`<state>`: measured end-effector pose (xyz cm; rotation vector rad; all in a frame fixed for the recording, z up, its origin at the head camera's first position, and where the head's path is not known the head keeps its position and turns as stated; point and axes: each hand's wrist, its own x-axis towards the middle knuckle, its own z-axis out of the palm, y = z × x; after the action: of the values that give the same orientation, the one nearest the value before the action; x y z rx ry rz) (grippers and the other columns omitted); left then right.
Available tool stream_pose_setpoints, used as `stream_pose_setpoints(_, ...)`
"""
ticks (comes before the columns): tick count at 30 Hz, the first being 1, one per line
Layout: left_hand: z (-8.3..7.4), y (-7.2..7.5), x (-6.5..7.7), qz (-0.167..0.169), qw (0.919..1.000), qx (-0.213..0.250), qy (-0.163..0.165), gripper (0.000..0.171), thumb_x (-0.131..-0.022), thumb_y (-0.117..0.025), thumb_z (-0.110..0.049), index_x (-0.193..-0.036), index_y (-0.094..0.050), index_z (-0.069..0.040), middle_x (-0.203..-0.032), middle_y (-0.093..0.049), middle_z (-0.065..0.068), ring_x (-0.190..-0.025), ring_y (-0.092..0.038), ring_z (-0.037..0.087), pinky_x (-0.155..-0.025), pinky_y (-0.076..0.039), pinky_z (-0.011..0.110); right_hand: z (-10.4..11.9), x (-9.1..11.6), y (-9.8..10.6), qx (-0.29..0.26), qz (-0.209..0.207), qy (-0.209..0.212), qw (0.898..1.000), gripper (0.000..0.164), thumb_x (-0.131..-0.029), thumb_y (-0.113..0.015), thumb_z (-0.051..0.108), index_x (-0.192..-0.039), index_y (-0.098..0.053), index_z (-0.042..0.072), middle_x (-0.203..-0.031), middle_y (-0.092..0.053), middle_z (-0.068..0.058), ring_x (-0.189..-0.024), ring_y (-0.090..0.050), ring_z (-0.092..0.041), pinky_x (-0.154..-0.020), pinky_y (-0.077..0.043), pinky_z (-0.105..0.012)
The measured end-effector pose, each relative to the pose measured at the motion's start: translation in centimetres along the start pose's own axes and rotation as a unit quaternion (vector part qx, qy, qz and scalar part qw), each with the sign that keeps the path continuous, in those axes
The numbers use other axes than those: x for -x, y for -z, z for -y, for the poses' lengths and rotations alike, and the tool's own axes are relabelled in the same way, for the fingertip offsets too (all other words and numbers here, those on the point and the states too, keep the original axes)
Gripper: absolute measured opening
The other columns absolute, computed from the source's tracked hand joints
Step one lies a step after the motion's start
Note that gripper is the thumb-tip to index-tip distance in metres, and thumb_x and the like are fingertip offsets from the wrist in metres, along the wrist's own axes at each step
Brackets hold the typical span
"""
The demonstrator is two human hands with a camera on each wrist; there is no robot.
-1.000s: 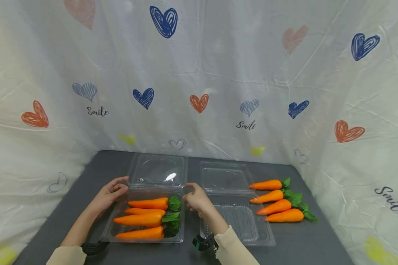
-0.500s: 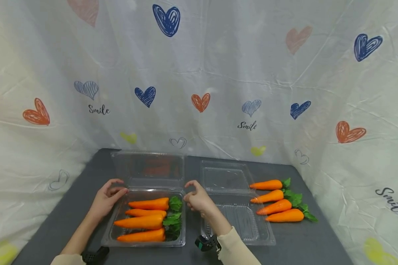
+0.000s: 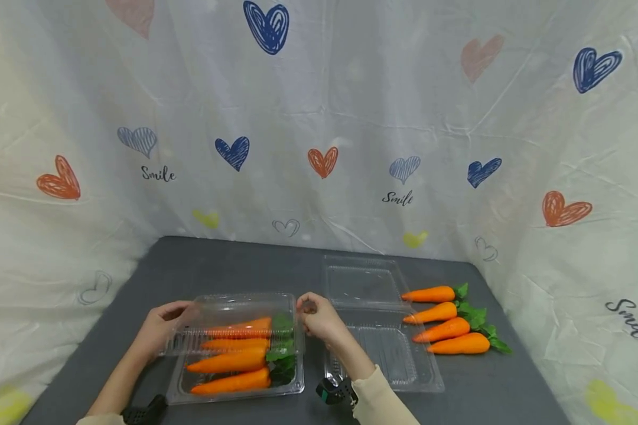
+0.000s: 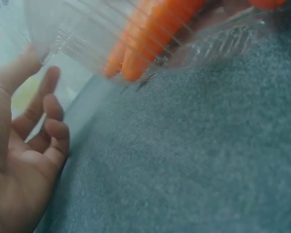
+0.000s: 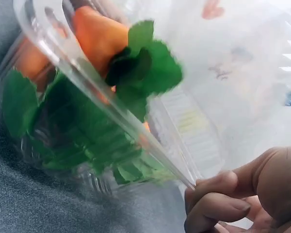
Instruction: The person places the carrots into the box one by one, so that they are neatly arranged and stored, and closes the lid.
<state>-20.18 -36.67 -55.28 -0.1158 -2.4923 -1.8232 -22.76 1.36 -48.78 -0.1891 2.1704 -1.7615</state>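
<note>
In front of me on the left stands a clear plastic clamshell container (image 3: 234,398) holding several orange carrots (image 3: 228,359) with green leaves. Its hinged lid (image 3: 228,302) is tilted forward over the carrots at the back. At the lid's left side is my left hand (image 3: 156,327), thumb and index finger at the corner, the other fingers loosely bent. On the right side my right hand (image 3: 321,321) pinches the plastic edge near the back corner, fingers curled. Leaves (image 5: 82,126) show through the plastic in the right wrist view.
A second clear container (image 3: 385,354) lies open to the right, its lid (image 3: 364,280) folded back. Several more carrots (image 3: 441,327) lie in a row at its right, tips overlapping its edge. A white curtain (image 3: 351,118) printed with hearts hangs behind the grey table (image 3: 234,260).
The left container's lid has swung up from lying back on the table and come forward over the carrots. Both hands have stayed at its sides, the left shifting slightly down and left.
</note>
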Motion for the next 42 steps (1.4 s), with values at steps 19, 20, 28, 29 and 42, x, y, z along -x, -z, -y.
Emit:
stream_pose_setpoints(19, -0.1, 0.8, 1.4, 0.102, 0.9848, 0.111, -0.086, 0.045, -0.117, -0.031, -0.011, -0.142, -0.067, -0.001, -0.094, -0.072, -0.008, -0.065, -0.054, 0.019, -0.058, -0.040, 0.042, 0.2, 1.2, -0.6, 0.034, -0.034, -0.009, 0.999, 0.018, -0.099, -0.064, 0.019, -0.101, -0.071, 0.002, -0.087, -0.065, -0.004, -0.064, -0.057, -0.013, -0.060, -0.045, -0.029)
stream_pose_setpoints(20, -0.2, 0.9, 1.6, 0.106, 0.9835, 0.116, -0.089, 0.045, -0.117, -0.030, -0.010, -0.143, -0.067, -0.004, -0.093, -0.071, -0.006, -0.071, -0.058, 0.016, -0.060, -0.040, 0.041, 0.1, 1.2, -0.7, 0.045, -0.037, -0.006, 0.998, 0.016, -0.096, -0.065, 0.015, -0.102, -0.071, 0.002, -0.087, -0.065, -0.004, -0.065, -0.057, -0.013, -0.060, -0.045, -0.028)
stream_pose_setpoints(28, 0.5, 1.9, 5.2, 0.123, 0.9796, 0.127, -0.096, 0.056, -0.108, -0.042, 0.009, -0.162, -0.045, -0.008, -0.136, -0.067, -0.016, -0.101, -0.068, 0.008, -0.077, -0.056, 0.027, 0.4, 1.7, -1.3, 0.185, -0.029, 0.038, 0.982, 0.029, -0.083, -0.068, -0.003, -0.111, -0.071, 0.001, -0.103, -0.070, -0.009, -0.076, -0.058, -0.014, -0.062, -0.047, -0.030)
stream_pose_setpoints(29, 0.6, 1.8, 5.6, 0.123, 0.9800, 0.122, -0.098, 0.058, -0.108, -0.043, 0.010, -0.163, -0.042, -0.006, -0.139, -0.065, -0.018, -0.104, -0.068, 0.008, -0.080, -0.057, 0.026, 0.6, 1.9, -1.2, 0.197, -0.021, 0.047, 0.979, 0.034, -0.082, -0.066, -0.005, -0.116, -0.071, -0.002, -0.106, -0.071, -0.011, -0.074, -0.058, -0.013, -0.061, -0.046, -0.029)
stream_pose_setpoints(42, -1.8, -0.3, 8.9, -0.038, 0.9951, -0.085, 0.032, 0.031, -0.109, -0.064, -0.021, -0.133, -0.071, -0.002, -0.114, -0.071, -0.021, -0.098, -0.067, -0.004, -0.079, -0.058, 0.023, 2.2, 5.7, -1.8, 0.281, 0.039, 0.094, 0.954, 0.079, -0.073, -0.063, -0.014, -0.150, -0.041, -0.010, -0.100, -0.063, -0.014, -0.086, -0.053, -0.021, -0.065, -0.047, -0.032)
